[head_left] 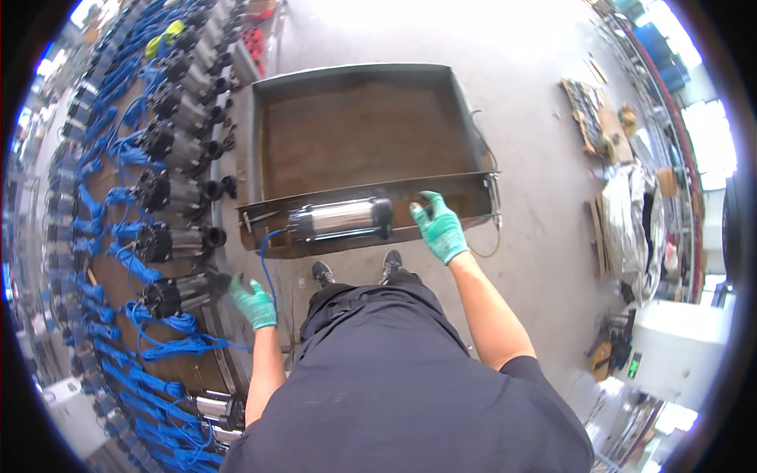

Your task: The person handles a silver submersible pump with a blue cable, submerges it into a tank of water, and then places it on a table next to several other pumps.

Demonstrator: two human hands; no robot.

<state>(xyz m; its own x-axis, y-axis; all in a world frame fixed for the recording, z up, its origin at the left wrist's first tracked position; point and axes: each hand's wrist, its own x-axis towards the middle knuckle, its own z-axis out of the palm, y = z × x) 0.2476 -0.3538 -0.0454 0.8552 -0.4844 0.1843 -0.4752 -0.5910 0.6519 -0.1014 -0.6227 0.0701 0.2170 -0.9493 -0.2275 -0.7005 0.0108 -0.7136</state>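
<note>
- Two gloved hands in the head view, both in green gloves, bare forearms coming up from the bottom edge.
- Right hand [438, 227] is spread wide, fingers splayed, resting on the near wall of a big rusty metal tray [363, 134]. Not gripping anything as far as I can see.
- Left hand [254, 302] is down at the left, fingers loosely open, touching or just about touching the black end of the nearest pump [180, 293] on the table [201, 370]. Can't tell if it actually has a hold on it.
- One silver pump [341, 218] with a black end cap lies on its side along the tray's near wall, just left of the right hand. Its blue cable [266, 260] drops off the left end and runs down toward the left hand.
- Tray sits on the concrete floor [520, 118] right in front of the person's black shoes [356, 270], inside looks bare brown metal.
- Table along the left is packed with a curved row of more pumps [177, 146], black tops and silver bodies, each with a bundle of coiled blue cable [169, 345].
- Off to the right, well apart from the tray, there's a pile of cardboard and scraps [599, 118] on the floor.
</note>
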